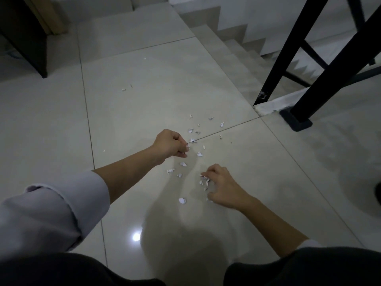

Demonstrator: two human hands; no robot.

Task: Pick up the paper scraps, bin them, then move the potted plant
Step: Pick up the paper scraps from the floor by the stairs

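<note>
Several small white paper scraps (182, 164) lie scattered on the glossy tiled floor (144, 100), most of them between and beyond my hands. My left hand (172, 143) is curled into a fist low over the floor, with a bit of paper pinched at its fingertips. My right hand (221, 185) rests on the tiles with fingers curled around a small heap of scraps (204, 180). One larger scrap (182, 200) lies just left of my right wrist. A lone scrap (123, 89) sits farther off. No bin or potted plant is in view.
A staircase (237, 50) drops away at the upper right. Black metal railing posts (305, 83) stand at the right, one on a base plate (296, 120). A dark cabinet or door (24, 36) stands at the upper left. My knees fill the bottom edge.
</note>
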